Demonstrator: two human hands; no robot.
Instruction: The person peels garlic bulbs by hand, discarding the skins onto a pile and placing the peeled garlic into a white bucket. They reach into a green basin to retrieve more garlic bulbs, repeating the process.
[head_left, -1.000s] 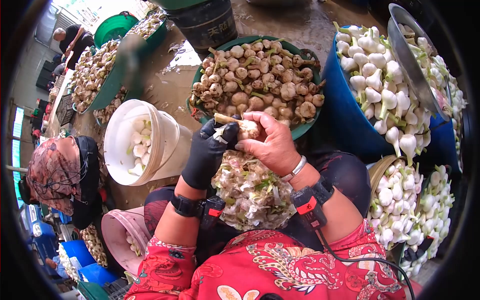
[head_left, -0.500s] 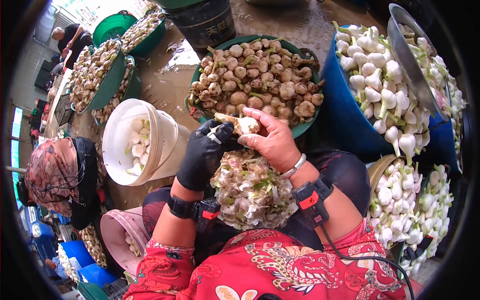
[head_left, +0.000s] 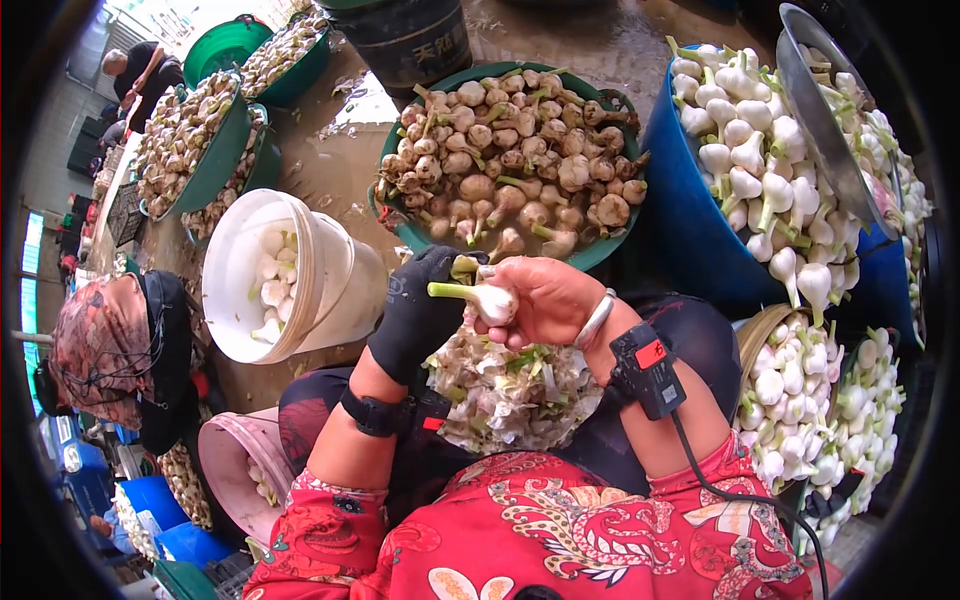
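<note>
Over the lap, above a heap of peelings (head_left: 510, 390), the bare right hand (head_left: 550, 300) wraps round a white garlic bulb (head_left: 494, 299). Its green stalk points across the black-gloved left hand (head_left: 415, 312), whose fingers pinch the bulb's top. Just beyond sits a green basin (head_left: 603, 254) of unpeeled garlic, with 1 white bucket (head_left: 345, 290) left and a blue tub (head_left: 690, 230) right.

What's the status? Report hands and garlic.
Left hand gloved, right hand bare, both gripping one garlic bulb. Bulb peeled white, over peel pile on lap. Nothing blocking.
</note>
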